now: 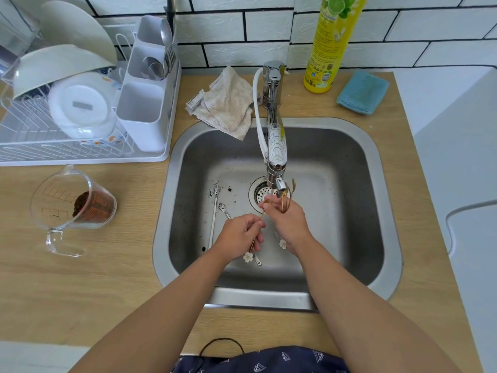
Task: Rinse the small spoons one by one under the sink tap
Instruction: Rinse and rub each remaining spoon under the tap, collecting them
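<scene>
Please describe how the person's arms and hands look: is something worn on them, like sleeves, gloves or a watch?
Both forearms are bare up to the picture's lower edge: no sleeves, no gloves. The left hand and the right hand show no ring, watch or bracelet. Below, between the arms, dark blue cloth with small white triangle patterns shows, with a thin black cord above it.

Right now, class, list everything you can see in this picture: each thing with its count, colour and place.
sink: one, steel, set in the wooden counter
tap: one, chrome, over the drain
gold spoon: one, flower-ended, in the left hand under the tap
gold spoons: a bunch, in the right hand
silver spoons: two, on the sink floor
cloth: one, beige, behind the sink
detergent bottle: one, yellow, by the wall
sponge: one, blue, beside the bottle
dish rack: one, white, far left
measuring jug: one, clear, on its side
left hand: pinches the spoon
right hand: grips the bunch
</scene>
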Motion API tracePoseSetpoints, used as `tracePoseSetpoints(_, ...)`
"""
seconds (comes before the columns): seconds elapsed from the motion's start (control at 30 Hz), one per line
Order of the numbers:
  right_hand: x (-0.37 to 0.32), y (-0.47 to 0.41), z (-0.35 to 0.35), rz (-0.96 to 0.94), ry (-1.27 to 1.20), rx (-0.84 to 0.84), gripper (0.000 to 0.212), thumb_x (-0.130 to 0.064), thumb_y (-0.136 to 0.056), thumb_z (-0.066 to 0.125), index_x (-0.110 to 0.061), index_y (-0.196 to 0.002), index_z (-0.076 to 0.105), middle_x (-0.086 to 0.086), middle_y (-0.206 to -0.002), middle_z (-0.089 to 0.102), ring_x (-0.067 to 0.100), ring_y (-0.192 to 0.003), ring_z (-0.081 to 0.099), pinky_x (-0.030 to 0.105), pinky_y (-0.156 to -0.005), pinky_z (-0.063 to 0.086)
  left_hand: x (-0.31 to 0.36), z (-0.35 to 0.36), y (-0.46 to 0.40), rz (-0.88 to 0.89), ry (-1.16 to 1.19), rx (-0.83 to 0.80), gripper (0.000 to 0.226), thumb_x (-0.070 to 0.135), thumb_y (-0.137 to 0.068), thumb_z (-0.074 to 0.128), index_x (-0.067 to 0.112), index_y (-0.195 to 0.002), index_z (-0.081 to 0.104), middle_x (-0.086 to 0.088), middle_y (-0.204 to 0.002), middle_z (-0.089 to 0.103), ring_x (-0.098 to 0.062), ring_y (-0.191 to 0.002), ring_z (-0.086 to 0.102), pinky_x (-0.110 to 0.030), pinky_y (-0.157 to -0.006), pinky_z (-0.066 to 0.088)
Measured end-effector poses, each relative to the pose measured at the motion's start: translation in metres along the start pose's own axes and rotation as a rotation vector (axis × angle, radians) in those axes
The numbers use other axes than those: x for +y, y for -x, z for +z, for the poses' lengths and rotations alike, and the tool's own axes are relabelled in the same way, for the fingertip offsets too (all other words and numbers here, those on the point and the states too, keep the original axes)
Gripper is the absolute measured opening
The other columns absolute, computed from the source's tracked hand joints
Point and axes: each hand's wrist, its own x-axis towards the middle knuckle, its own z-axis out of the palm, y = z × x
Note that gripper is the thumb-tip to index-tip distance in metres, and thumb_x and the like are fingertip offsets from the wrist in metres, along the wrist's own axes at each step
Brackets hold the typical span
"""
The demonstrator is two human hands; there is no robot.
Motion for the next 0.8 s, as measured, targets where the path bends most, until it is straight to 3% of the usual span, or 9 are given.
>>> tracePoseSetpoints(0.13, -0.0001, -0.0017, -0.0014, 0.010, 0.068, 0.020, 0.012, -0.020, -0.100, 0.066, -0.018, -0.097, 0.077, -0.016, -0.095, 0.080, -0.011, -0.093, 0.069, 0.017, -0.085, 0.044, 0.0041, 0.0016, 0.0026, -0.002, 0.030, -0.036, 0.019, 0.012, -0.100, 0.050, 0.007, -0.094, 0.067, -0.001, -0.062, 0.066, -0.016, -0.046, 0.060, -0.023, -0.047, 0.048)
tracePoseSetpoints(0.2, 0.0003, -0.0033, -0.0018, 0.039, 0.086, 0.002, 0.014, -0.020, -0.102, 0.062, -0.018, -0.103, 0.076, -0.022, -0.094, 0.079, -0.016, -0.091, 0.067, 0.017, -0.081, 0.042, 0.0049, 0.0018, 0.0022, -0.012, 0.027, -0.054, 0.019, 0.012, -0.101, 0.049, 0.006, -0.095, 0.066, -0.001, -0.062, 0.065, -0.016, -0.046, 0.060, -0.023, -0.048, 0.049)
tracePoseSetpoints(0.3, 0.0001, -0.0027, -0.0021, 0.059, 0.045, -0.026, 0.013, -0.014, -0.097, 0.069, -0.019, -0.108, 0.072, -0.012, -0.098, 0.081, -0.009, -0.091, 0.071, 0.014, -0.072, 0.047, 0.0048, 0.0008, 0.0018, -0.034, 0.027, -0.072, 0.020, 0.011, -0.103, 0.047, 0.004, -0.097, 0.064, -0.004, -0.065, 0.065, -0.017, -0.046, 0.060, -0.023, -0.048, 0.049)
tracePoseSetpoints(0.37, -0.0009, -0.0016, -0.0025, 0.053, 0.006, 0.000, 0.015, -0.013, -0.091, 0.076, -0.017, -0.106, 0.074, -0.005, -0.098, 0.081, 0.000, -0.097, 0.073, 0.013, -0.076, 0.050, 0.0043, 0.0011, 0.0022, -0.038, 0.034, -0.087, 0.021, 0.012, -0.103, 0.045, 0.005, -0.096, 0.064, -0.006, -0.067, 0.065, -0.017, -0.048, 0.061, -0.023, -0.048, 0.049)
tracePoseSetpoints(0.43, -0.0017, -0.0023, -0.0029, 0.056, 0.034, 0.013, 0.010, -0.015, -0.094, 0.073, -0.017, -0.104, 0.076, -0.009, -0.098, 0.081, 0.001, -0.099, 0.072, 0.017, -0.077, 0.049, 0.0042, 0.0020, 0.0026, -0.041, 0.033, -0.095, 0.021, 0.012, -0.103, 0.045, 0.007, -0.094, 0.064, -0.005, -0.067, 0.065, -0.017, -0.048, 0.062, -0.022, -0.047, 0.048)
tracePoseSetpoints(0.53, -0.0022, -0.0019, -0.0024, 0.066, 0.045, -0.019, 0.011, -0.017, -0.096, 0.071, -0.019, -0.105, 0.076, -0.017, -0.097, 0.080, -0.004, -0.090, 0.070, 0.013, -0.067, 0.045, 0.0036, 0.0014, 0.0013, -0.054, 0.042, -0.095, 0.022, 0.011, -0.103, 0.045, 0.007, -0.094, 0.064, -0.005, -0.067, 0.064, -0.017, -0.048, 0.062, -0.023, -0.047, 0.049)
tracePoseSetpoints(0.67, -0.0014, -0.0001, -0.0030, 0.033, 0.020, -0.006, 0.009, -0.014, -0.087, 0.081, -0.022, -0.092, 0.078, -0.008, -0.092, 0.081, 0.000, -0.091, 0.074, 0.018, -0.082, 0.050, 0.0037, 0.0018, 0.0019, -0.065, 0.049, -0.120, 0.022, 0.013, -0.104, 0.044, 0.009, -0.094, 0.064, -0.003, -0.067, 0.065, -0.019, -0.052, 0.063, -0.026, -0.050, 0.051)
tracePoseSetpoints(0.73, -0.0016, 0.0002, -0.0027, 0.015, 0.064, 0.012, 0.009, -0.020, -0.093, 0.075, -0.023, -0.085, 0.078, -0.008, -0.092, 0.081, -0.002, -0.094, 0.073, 0.021, -0.085, 0.047, 0.0042, 0.0031, 0.0032, -0.068, 0.054, -0.131, 0.021, 0.013, -0.104, 0.044, 0.009, -0.095, 0.063, -0.003, -0.067, 0.065, -0.019, -0.052, 0.063, -0.026, -0.051, 0.051)
tracePoseSetpoints(0.8, -0.0010, 0.0006, -0.0019, 0.013, 0.118, 0.017, 0.015, -0.028, -0.100, 0.064, -0.023, -0.091, 0.074, -0.011, -0.092, 0.081, -0.004, -0.094, 0.071, 0.022, -0.086, 0.045, 0.0052, 0.0038, 0.0032, -0.074, 0.063, -0.135, 0.021, 0.012, -0.104, 0.044, 0.008, -0.096, 0.063, -0.003, -0.067, 0.065, -0.019, -0.051, 0.062, -0.027, -0.051, 0.051)
